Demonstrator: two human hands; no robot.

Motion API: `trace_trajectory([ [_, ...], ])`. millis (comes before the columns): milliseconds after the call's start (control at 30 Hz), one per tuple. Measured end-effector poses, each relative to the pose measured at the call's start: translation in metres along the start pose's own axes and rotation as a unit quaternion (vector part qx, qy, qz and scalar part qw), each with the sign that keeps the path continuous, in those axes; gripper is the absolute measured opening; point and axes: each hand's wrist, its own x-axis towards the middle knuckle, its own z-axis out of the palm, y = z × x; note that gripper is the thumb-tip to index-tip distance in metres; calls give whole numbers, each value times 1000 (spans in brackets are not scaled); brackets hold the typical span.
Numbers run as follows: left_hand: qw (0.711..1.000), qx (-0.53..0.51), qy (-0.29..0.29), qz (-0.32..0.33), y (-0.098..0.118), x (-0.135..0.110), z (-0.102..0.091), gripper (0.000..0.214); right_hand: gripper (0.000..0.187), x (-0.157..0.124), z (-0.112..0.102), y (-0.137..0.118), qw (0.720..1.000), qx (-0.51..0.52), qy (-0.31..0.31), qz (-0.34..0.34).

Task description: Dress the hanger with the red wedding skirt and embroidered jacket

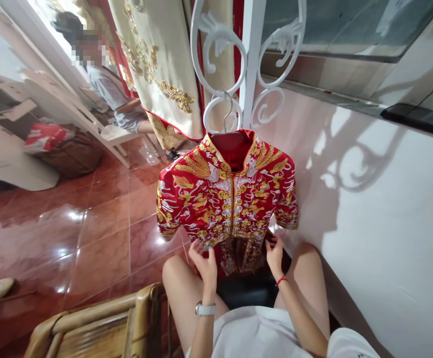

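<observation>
A red jacket [228, 199] with thick gold and silver embroidery hangs on a hanger from a white scrolled metal rack [251, 59] in front of me. My left hand [204, 262], with a watch on the wrist, touches the jacket's lower hem left of the front opening, fingers curled on the cloth. My right hand [275, 254], with a red cord on the wrist, pinches the hem on the right side. A darker embroidered skirt part [243, 256] hangs below between my hands.
A cream and gold embroidered garment [156, 59] hangs behind on the left. A person [108, 84] sits at a white table [70, 114] at the back left. A wooden chair [100, 323] stands by my left knee. A white wall [388, 223] runs along the right over a glossy red tile floor [89, 233].
</observation>
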Motion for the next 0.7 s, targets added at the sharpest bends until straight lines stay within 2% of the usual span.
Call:
trace_trajectory([
  [100, 988, -91, -102, 70, 63, 14, 23, 34, 29, -7, 0, 0, 992, 40, -117, 12],
  [167, 979, -100, -126, 125, 111, 38, 41, 28, 25, -7, 2, -2, 983, 59, -174, 15],
  [233, 975, -87, -107, 173, 154, 65, 59, 27, 22, -7, 3, -5, 974, 74, -210, 28],
  [300, 977, -47, -66, 195, 184, 89, 75, 26, 20, -7, 3, -7, 966, 91, -237, 40],
  [367, 980, -11, -30, 198, 198, 106, 87, 23, 20, -4, 0, -8, 960, 107, -255, 42],
  [467, 976, 12, -16, 217, 199, 116, 93, 16, 21, 1, -8, -11, 962, 113, -248, 30],
  [600, 957, 84, -55, 271, 199, 113, 83, 23, 19, 7, -14, -27, 968, 117, -220, 19],
  [700, 928, 212, -82, 294, 209, 106, 74, 31, 21, 13, -11, -58, 964, 130, -233, 9],
])
